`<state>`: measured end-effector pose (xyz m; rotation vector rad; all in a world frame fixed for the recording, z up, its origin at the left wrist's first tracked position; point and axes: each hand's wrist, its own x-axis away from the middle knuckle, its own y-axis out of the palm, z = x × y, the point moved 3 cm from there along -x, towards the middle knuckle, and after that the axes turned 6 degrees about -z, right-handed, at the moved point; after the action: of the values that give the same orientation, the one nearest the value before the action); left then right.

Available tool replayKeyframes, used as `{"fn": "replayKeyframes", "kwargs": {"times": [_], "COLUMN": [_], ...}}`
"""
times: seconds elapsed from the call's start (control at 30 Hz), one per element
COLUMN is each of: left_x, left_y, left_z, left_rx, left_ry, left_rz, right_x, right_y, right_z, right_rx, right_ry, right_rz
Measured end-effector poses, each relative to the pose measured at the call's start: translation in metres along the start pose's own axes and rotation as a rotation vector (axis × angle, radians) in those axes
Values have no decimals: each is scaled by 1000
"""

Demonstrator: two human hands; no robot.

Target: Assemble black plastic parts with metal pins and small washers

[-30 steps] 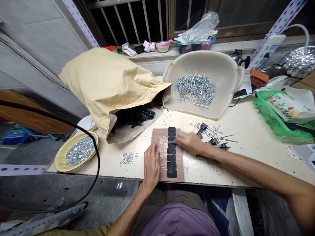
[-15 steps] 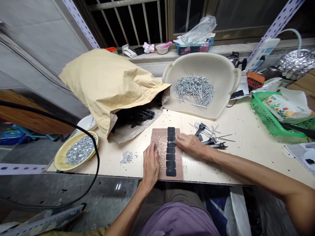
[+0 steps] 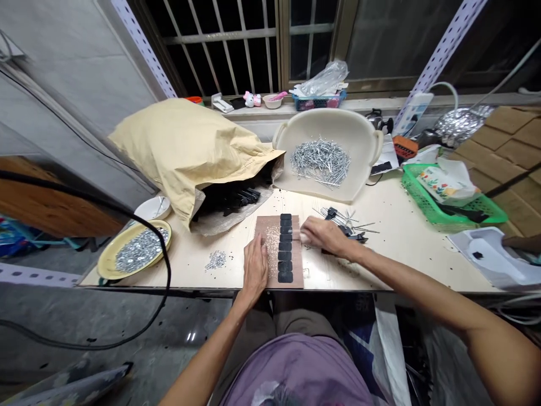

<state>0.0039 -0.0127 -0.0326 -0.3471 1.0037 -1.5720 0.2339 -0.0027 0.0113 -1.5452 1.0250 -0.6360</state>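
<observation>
- Pale wood makes the table (image 3: pixel 393 248) we see.
- On it, we spot a big tan sack (image 3: pixel 186 146) with black parts (image 3: pixel 239 200) in its mouth.
- At the table's front edge, we have a brown board (image 3: pixel 271 272) with a row of black pads (image 3: pixel 285 246).
- Our right hand (image 3: pixel 324 235) curls by the board's right side; we cannot tell if it pinches anything.
- Our left hand (image 3: pixel 255 264) lies flat and loose on the board's left edge.

A small workshop — heaped metal pins (image 3: pixel 320 160), a sack (image 3: pixel 190 149) of black parts (image 3: pixel 236 200)
</observation>
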Motion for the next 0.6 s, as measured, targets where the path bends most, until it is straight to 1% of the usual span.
{"fn": "replayKeyframes", "kwargs": {"times": [0.07,0.13,0.2,0.27,0.33,0.43,0.53,0.6], "left_x": [0,0,-1,0,-1,-1,-1,-1], "left_y": [1,1,1,2,2,2,2,2], "left_z": [1,2,2,2,2,2,1,0], "left_rx": [-9,-14,-18,-25,-32,-33,-46,-51], "left_ry": [15,25,36,52,69,86,95,103], "left_rz": [3,2,-1,-6,-5,-1,1,1], "right_x": [11,26,40,50,51,43,37,37], "right_y": [-18,-26,-23,-15,-7,2,4,4], "right_z": [12,17,13,8,2,-2,-1,2], "right_rx": [64,145,221,290,353,424,451,460], "right_ry": [137,210,206,205,217,201,168,118], "right_rz": [-56,-202,-360,-440,-435,-378,-360,-346]}}
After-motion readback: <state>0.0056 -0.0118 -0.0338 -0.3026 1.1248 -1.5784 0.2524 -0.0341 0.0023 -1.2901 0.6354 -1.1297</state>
